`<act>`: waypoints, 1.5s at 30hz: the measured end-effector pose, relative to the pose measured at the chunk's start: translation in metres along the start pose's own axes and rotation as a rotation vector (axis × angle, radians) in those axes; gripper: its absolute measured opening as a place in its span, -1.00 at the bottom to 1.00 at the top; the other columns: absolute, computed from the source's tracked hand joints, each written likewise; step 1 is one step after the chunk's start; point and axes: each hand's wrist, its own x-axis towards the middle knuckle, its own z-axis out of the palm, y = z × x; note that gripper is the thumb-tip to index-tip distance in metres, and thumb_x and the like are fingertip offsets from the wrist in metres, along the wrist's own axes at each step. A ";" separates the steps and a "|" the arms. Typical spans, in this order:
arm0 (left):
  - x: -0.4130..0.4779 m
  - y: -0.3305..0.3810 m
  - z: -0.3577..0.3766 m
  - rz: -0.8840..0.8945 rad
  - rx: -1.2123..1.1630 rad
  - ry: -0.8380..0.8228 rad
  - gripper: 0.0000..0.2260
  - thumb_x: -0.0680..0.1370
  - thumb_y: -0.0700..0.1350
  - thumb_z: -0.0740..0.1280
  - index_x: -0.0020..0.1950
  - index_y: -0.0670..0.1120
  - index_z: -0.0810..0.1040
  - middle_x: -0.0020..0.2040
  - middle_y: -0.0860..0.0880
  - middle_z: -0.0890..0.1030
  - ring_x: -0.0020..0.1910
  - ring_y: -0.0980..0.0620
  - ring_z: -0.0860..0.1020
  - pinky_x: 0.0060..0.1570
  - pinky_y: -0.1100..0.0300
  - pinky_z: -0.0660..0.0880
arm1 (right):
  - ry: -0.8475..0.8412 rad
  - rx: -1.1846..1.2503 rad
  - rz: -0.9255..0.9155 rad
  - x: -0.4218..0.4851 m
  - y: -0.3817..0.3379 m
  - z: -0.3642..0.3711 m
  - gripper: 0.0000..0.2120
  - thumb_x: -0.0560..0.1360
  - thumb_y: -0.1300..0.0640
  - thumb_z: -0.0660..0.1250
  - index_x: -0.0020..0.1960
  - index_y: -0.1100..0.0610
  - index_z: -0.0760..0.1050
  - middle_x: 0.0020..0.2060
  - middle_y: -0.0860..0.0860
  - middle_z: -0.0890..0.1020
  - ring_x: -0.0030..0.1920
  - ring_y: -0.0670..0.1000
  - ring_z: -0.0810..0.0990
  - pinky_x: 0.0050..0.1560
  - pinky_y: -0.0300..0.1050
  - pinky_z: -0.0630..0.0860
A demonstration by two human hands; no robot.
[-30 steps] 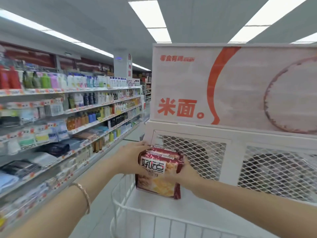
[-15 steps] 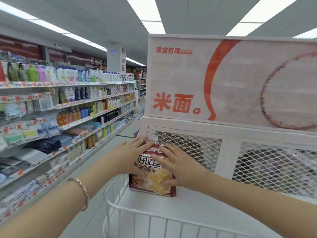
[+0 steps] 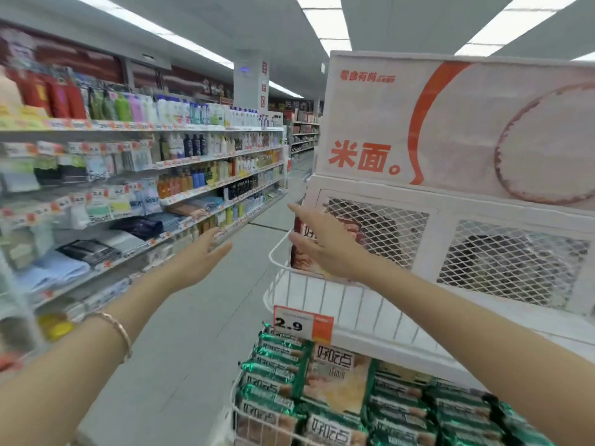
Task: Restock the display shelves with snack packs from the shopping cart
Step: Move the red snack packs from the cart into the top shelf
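Head view | my right hand [image 3: 325,246] lies flat, fingers straight, on the red snack pack [image 3: 301,260], upright in the upper wire shelf [image 3: 322,300] by the mesh panel [image 3: 386,226]; | my left hand [image 3: 199,262] hangs spread, holding nothing; | hazard, I judge: unpropped, the pack may topple forward over the low rim

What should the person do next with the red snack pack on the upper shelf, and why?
Probably lift the right hand off the red snack pack. It stands upright in the white basket before the mesh panel, straight fingers merely resting on it, and the left hand is open over the aisle, free for another pack.
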 end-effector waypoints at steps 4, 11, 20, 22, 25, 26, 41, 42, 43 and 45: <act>-0.090 -0.064 -0.012 -0.154 0.124 -0.010 -0.41 0.64 0.25 0.13 0.58 -0.05 0.23 0.57 -0.07 0.27 0.52 -0.11 0.28 0.48 -0.05 0.24 | -0.073 0.127 -0.023 -0.027 -0.077 0.051 -0.41 0.66 -0.09 0.18 0.61 0.05 0.10 0.54 0.05 0.31 0.52 0.07 0.25 0.52 0.13 0.17; -0.267 -0.185 0.006 -0.537 0.092 -0.084 -0.39 0.65 0.25 0.08 0.54 -0.15 0.28 0.52 -0.13 0.35 0.46 -0.14 0.36 0.35 0.08 0.27 | -0.392 0.293 0.002 -0.117 -0.179 0.200 -0.45 0.67 0.01 0.22 0.59 0.12 0.16 0.50 0.12 0.36 0.49 0.13 0.32 0.48 0.03 0.20; -0.401 -0.257 0.081 -0.813 -0.035 -0.133 -0.54 0.70 0.15 0.05 0.31 -0.18 0.47 0.30 -0.22 0.53 0.22 -0.16 0.53 0.19 0.05 0.41 | -0.921 0.409 0.247 -0.220 -0.230 0.359 -0.49 0.68 0.02 0.19 0.56 0.18 0.22 0.50 0.11 0.36 0.42 0.16 0.42 0.40 0.02 0.35; -0.415 -0.268 0.097 -0.863 -0.096 -0.104 -0.59 0.69 0.14 0.08 0.17 -0.16 0.52 0.00 -0.11 0.56 -0.10 -0.06 0.53 -0.07 0.10 0.40 | -1.013 0.377 0.287 -0.237 -0.224 0.390 -0.48 0.66 0.03 0.22 0.56 0.18 0.23 0.48 0.15 0.39 0.35 0.20 0.50 0.35 0.06 0.43; -0.428 -0.283 0.123 -0.919 -0.183 -0.045 -0.61 0.68 0.17 0.09 0.25 -0.11 0.46 -0.12 0.11 0.39 -0.17 0.00 0.49 -0.24 0.16 0.33 | -1.087 0.306 0.365 -0.256 -0.204 0.426 -0.49 0.64 0.12 0.25 0.54 0.22 0.26 0.44 0.17 0.43 0.18 0.12 0.59 0.11 -0.05 0.52; -0.431 -0.282 0.130 -0.940 -0.225 -0.030 -0.61 0.68 0.16 0.10 0.31 -0.11 0.42 -0.08 0.08 0.41 -0.12 -0.02 0.51 -0.22 0.17 0.35 | -1.108 0.276 0.394 -0.263 -0.196 0.436 -0.50 0.63 0.18 0.25 0.54 0.24 0.26 0.41 0.19 0.46 0.00 0.08 0.62 -0.06 -0.09 0.52; -0.418 -0.308 0.203 -1.207 -0.433 0.129 -0.65 0.67 0.07 0.20 0.33 -0.11 0.49 0.10 0.03 0.54 0.23 -0.10 0.53 0.39 -0.13 0.38 | -1.180 0.103 0.230 -0.300 -0.144 0.509 -0.68 0.60 0.05 0.35 0.27 0.20 0.49 -0.07 0.05 0.66 -0.25 -0.03 0.55 -0.36 -0.28 0.47; -0.416 -0.309 0.204 -1.217 -0.462 0.149 -0.63 0.66 0.08 0.22 0.35 -0.12 0.49 0.08 0.05 0.53 0.23 -0.09 0.53 0.39 -0.11 0.39 | -1.117 0.160 0.193 -0.285 -0.143 0.501 -0.71 0.60 0.05 0.35 0.23 0.21 0.52 -0.13 0.03 0.68 -0.31 -0.05 0.54 -0.46 -0.32 0.37; -0.414 -0.307 0.204 -1.220 -0.478 0.170 -0.58 0.64 0.12 0.24 0.38 -0.13 0.47 0.12 0.05 0.54 0.26 -0.10 0.52 0.41 -0.09 0.37 | -1.044 0.223 0.172 -0.270 -0.142 0.494 -0.76 0.59 0.05 0.35 0.17 0.19 0.56 -0.23 -0.01 0.67 -0.39 -0.08 0.52 -0.51 -0.32 0.31; -0.409 -0.303 0.204 -1.220 -0.508 0.185 -0.34 0.55 0.30 0.27 0.48 -0.12 0.38 0.37 -0.04 0.48 0.40 -0.13 0.42 0.45 -0.10 0.30 | -0.981 0.415 0.194 -0.240 -0.136 0.482 -0.89 0.58 0.09 0.36 0.02 0.12 0.61 -0.35 -0.04 0.61 -0.48 -0.05 0.45 -0.49 -0.20 0.34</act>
